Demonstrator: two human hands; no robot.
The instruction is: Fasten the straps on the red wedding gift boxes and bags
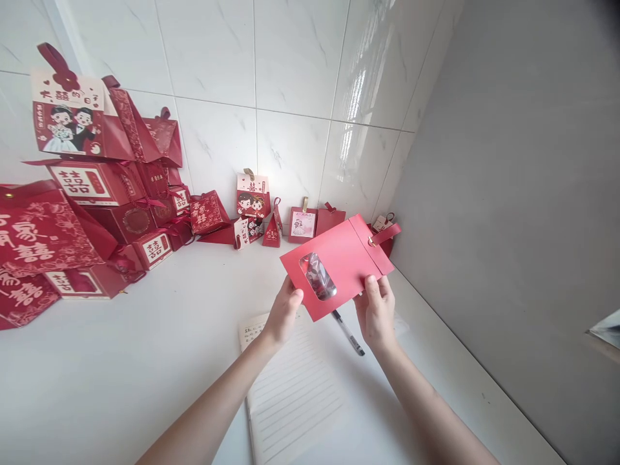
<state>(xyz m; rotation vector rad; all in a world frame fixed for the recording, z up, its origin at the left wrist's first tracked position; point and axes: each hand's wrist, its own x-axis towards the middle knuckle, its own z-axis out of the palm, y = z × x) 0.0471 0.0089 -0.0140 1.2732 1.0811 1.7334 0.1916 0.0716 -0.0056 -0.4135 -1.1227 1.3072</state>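
Note:
A flat red gift box is held up in the air, tilted, between both of my hands. Its face has a rounded clear window with something dark and shiny behind it, which I cannot make out. A red ribbon loop sticks out at its right end. My left hand grips the lower left corner, thumb near the front. On the lower right edge, my right hand pinches the box with its thumb on the face. Below lie an open lined notebook with some handwriting and a black-capped pen.
Red wedding gift boxes are stacked high on the left. Several smaller boxes stand along the tiled wall. A grey wall bounds the white table on the right.

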